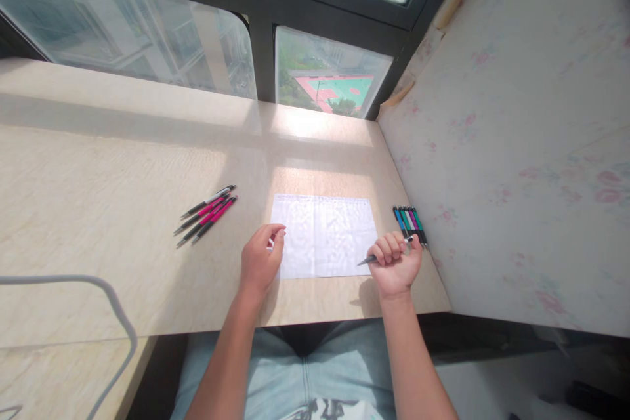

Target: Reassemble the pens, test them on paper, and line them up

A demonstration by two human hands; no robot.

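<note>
Head view showed a pair of bare hands well apart over a pale, wood-grained tabletop point(123, 177). The right hand point(398, 269), palm turned up, had its fingers curled around a slim pen with a grey pointed tip and a dark barrel point(367, 260), held above the near right corner of a white rectangular sheet of paper point(322, 236), the tip pointing left. The left hand point(260, 256) was at the paper's left edge, its fingers bent and thumb close to the index finger; whether it gripped anything could not be told. Farther left lay a loose cluster of four pens, one white and black, three magenta and black point(209, 218). Just beyond the right hand, near the floral-patterned wall point(506, 164), a row of blue, green, white and purple pens point(406, 218) lay side by side.
</note>
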